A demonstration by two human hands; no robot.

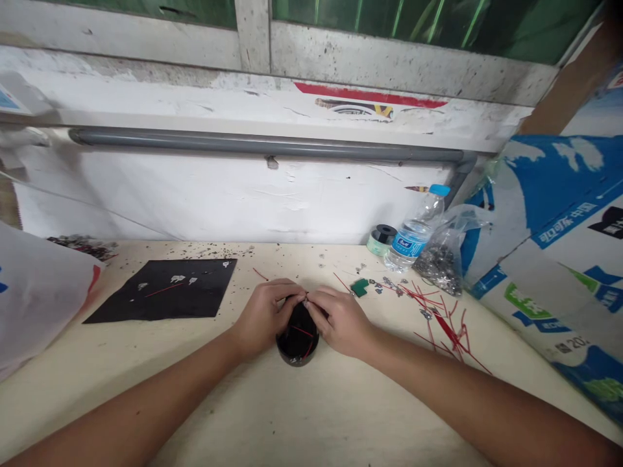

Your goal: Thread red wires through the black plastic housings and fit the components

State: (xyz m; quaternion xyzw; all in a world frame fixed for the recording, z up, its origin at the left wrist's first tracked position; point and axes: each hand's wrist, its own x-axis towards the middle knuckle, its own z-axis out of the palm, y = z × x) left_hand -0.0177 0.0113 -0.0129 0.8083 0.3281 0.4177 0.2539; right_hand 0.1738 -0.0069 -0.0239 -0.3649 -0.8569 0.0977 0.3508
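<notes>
My left hand (267, 318) and my right hand (341, 319) meet fingertip to fingertip over a small round black bowl (294, 358). Both are closed in a pinch. What sits between the fingertips is too small to make out; a hint of red shows there. Inside the bowl lie thin red wires (302, 331) and a small metallic bit near its front rim. To the right of my right hand is a small green piece (359, 287), with small metal parts (389, 285) scattered beyond it. A loose pile of red wires (450, 324) spreads farther right.
On the left, a black sheet (165, 305) carries a few metal parts and a red wire, beside a white bag (39, 292). At the back right stand a water bottle (411, 237), a tape roll (380, 241) and a clear bag of metal parts (440, 263). A large carton (559, 259) borders the right.
</notes>
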